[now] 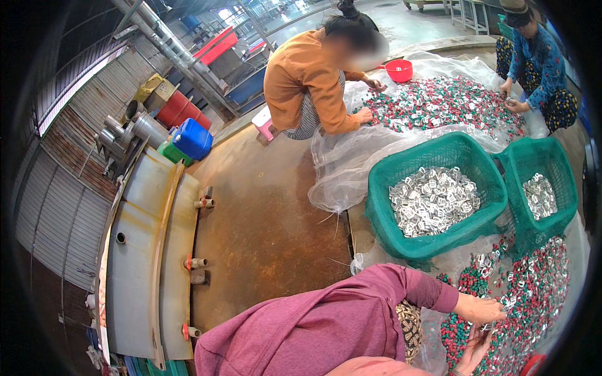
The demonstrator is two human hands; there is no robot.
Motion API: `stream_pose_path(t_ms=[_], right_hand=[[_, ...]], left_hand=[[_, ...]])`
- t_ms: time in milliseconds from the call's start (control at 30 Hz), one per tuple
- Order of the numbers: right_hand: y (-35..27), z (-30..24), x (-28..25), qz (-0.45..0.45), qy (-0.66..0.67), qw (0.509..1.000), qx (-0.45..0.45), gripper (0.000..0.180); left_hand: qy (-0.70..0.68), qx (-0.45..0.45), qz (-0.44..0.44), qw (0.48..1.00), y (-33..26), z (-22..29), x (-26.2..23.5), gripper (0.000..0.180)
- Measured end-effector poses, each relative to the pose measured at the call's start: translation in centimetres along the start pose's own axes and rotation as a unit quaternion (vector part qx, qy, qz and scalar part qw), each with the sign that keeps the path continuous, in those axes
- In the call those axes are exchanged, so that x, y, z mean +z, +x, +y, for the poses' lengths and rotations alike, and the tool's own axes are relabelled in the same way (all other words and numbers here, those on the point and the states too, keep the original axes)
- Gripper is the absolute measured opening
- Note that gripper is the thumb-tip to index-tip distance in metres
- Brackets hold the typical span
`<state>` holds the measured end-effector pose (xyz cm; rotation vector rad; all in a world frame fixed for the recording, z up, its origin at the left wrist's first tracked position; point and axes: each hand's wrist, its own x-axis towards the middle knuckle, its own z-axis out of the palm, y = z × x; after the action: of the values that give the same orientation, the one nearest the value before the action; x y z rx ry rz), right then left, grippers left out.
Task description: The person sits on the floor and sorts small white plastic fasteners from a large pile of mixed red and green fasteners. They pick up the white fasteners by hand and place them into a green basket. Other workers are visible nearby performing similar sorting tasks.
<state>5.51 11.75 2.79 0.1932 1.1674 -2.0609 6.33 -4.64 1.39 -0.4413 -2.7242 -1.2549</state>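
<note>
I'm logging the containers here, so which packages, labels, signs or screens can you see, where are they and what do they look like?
Blue plastic jerrycan: left, by the metal wall, boxy.
Cardboard box: behind it, brown.
Red drum: beside the box, round.
No signs or screens show.

Rusty floor (263, 219), corrugated metal wall (63, 188)

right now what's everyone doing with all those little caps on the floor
Several people crouch around a clear plastic sheet strewn with small red, green and silver pieces. Of the hands low in the frame, the upper one rests on the pile and the lower one lies palm up beside it; whose they are is unclear. Two green mesh baskets hold only silver pieces. A person in orange and a person in blue pick through the far pile near a red bowl.
</note>
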Motion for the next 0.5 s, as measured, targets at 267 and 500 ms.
stream_pose_path(t_ms=[267,500], right_hand=[[-2.4,1.0,-2.2,-0.007,-0.304,0.935,-0.184,0.042],[-3.9,0.5,-0.9,-0.011,-0.424,0.875,-0.231,0.047]], left_hand=[[0.202,0.127,0.078,0.968,-0.9,3.2,-1.7,0.014],[0.109,0.141,0.04,0.983,-0.6,3.2,-0.2,0.022]])
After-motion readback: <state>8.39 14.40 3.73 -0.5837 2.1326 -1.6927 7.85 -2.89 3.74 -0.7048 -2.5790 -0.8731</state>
